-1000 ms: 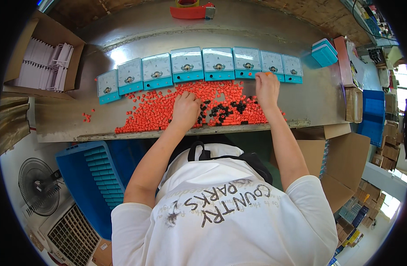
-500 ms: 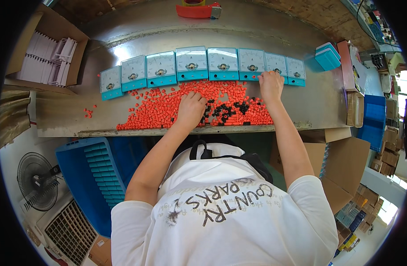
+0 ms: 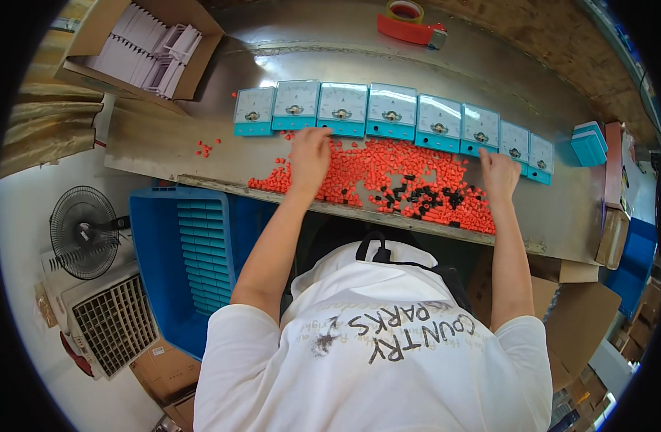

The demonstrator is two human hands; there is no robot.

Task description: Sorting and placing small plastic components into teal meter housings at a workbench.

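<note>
Several turquoise panel meters (image 3: pixel 391 111) with clear fronts stand side by side in a curved row on the metal bench. Small black caps or openings show on some of their lower strips. My left hand (image 3: pixel 311 155) is at the lower edge of the third meter from the left, fingers drawn together. Further right, my right hand (image 3: pixel 500 173) is closed by the lower edges of the sixth and seventh meters. What either hand pinches is hidden by the fingers. In front of the row spreads a pile of small orange caps (image 3: pixel 352 173), with black caps (image 3: pixel 435 198) mixed in.
An open carton of white parts (image 3: pixel 139 54) stands at the back left. A red tape dispenser (image 3: pixel 409 29) lies at the back. Turquoise cases (image 3: pixel 588 144) sit at the right. Below the bench are a blue crate (image 3: pixel 157 266) holding turquoise parts and an open carton (image 3: pixel 582 324).
The head view has turned and shifted, moving the bench in the picture. My left hand has gone from the cap pile to the third meter's lower edge; my right hand remains near the same meters.
</note>
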